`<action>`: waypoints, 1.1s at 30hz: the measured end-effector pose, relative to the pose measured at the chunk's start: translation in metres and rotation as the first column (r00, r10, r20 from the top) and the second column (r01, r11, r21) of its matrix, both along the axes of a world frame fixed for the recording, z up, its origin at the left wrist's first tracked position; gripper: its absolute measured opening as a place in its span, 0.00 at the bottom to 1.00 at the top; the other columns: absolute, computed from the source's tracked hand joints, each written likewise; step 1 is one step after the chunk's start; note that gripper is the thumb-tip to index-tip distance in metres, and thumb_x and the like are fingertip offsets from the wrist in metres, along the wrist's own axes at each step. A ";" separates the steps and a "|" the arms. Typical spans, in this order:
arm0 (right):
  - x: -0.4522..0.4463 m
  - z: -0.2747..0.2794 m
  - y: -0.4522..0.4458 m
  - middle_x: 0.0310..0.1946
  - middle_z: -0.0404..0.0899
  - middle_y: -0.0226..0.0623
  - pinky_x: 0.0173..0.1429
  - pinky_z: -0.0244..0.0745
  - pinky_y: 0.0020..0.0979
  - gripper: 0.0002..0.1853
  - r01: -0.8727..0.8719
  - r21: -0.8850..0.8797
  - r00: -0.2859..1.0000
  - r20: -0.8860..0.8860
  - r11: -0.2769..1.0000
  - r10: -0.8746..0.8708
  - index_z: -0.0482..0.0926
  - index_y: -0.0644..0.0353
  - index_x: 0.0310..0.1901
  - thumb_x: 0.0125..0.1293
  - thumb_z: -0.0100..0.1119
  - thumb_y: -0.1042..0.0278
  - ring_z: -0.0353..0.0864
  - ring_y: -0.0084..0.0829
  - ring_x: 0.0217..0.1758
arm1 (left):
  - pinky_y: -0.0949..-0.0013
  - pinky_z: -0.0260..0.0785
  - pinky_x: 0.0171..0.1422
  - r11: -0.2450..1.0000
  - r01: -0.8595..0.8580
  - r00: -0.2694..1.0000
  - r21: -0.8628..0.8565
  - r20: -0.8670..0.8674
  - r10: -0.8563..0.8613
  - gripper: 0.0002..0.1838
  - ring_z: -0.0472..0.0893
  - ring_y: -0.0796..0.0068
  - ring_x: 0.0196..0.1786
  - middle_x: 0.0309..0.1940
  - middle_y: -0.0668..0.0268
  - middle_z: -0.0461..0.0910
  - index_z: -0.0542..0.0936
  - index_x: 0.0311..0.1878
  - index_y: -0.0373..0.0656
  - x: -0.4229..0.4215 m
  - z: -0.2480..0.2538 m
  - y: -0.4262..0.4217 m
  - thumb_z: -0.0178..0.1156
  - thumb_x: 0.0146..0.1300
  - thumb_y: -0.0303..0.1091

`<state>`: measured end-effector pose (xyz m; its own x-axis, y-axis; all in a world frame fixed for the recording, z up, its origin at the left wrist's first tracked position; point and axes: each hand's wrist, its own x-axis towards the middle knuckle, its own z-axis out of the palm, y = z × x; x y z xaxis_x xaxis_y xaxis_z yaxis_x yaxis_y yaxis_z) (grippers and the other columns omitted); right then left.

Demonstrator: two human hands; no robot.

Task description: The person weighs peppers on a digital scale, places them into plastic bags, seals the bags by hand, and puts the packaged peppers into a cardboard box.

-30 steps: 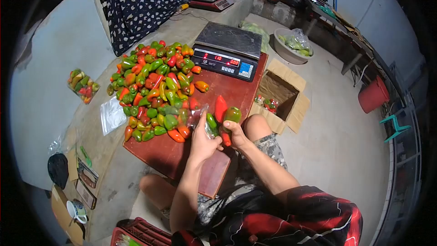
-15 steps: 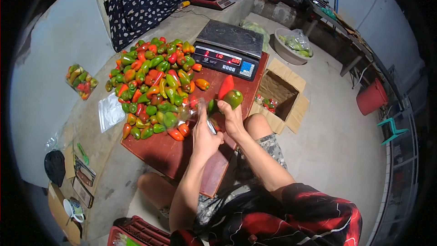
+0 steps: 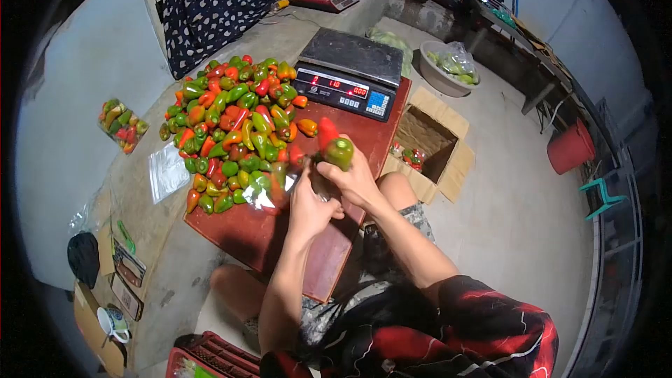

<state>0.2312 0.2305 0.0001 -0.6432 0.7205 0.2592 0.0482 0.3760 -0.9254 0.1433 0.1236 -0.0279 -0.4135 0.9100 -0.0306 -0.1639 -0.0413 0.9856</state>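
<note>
My right hand (image 3: 352, 176) is closed round several peppers. A green one (image 3: 340, 153) and a red one (image 3: 327, 131) stick out above its fingers. Close beside it, touching or nearly so, my left hand (image 3: 310, 206) grips a clear plastic bag (image 3: 269, 192) that reaches left over the near edge of the pepper pile. A heap of red, green and orange peppers (image 3: 234, 115) covers the left of the red table (image 3: 252, 238). Behind the hands stands a digital scale (image 3: 350, 63) with its red display lit.
An open cardboard box (image 3: 448, 140) holding bagged peppers stands right of the table. Beyond it is a basin (image 3: 465, 84). Flat plastic bags (image 3: 168, 173) and a filled bag of peppers (image 3: 123, 124) lie left. A red crate (image 3: 217, 360) is at the bottom.
My right hand has moved left with the peppers, closer to my left hand and the bag. The green pepper now sits in front of the red one. The bag has shifted left over the pile's edge.
</note>
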 end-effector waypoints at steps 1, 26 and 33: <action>0.000 0.004 0.001 0.45 0.78 0.45 0.55 0.74 0.40 0.32 0.002 0.010 1.000 -0.007 1.000 -0.001 0.74 0.63 0.56 0.55 0.70 0.52 0.79 0.42 0.48 | 0.67 0.84 0.31 1.000 0.002 1.000 0.010 -0.007 -0.001 0.44 0.85 0.69 0.38 0.48 0.57 0.77 0.57 0.74 0.33 0.003 0.002 0.002 0.60 0.52 0.09; 0.044 0.018 0.017 0.43 0.85 0.59 0.54 0.80 0.48 0.26 -0.257 0.104 0.898 0.393 0.961 0.197 0.79 0.70 0.52 0.56 0.65 0.60 0.85 0.56 0.49 | 0.77 0.74 0.25 0.995 0.082 0.976 0.058 0.196 -0.092 0.44 0.83 0.75 0.27 0.39 0.60 0.81 0.59 0.74 0.34 0.013 0.017 0.002 0.58 0.50 0.08; 0.025 0.056 0.026 0.46 0.84 0.61 0.55 0.81 0.47 0.32 -0.449 0.104 0.701 0.657 0.887 0.278 0.69 0.70 0.67 0.66 0.58 0.59 0.86 0.55 0.48 | 0.77 0.73 0.25 1.000 0.010 0.995 0.016 0.095 -0.012 0.52 0.84 0.74 0.29 0.62 0.49 0.71 0.42 0.80 0.30 0.005 0.038 0.000 0.55 0.52 0.09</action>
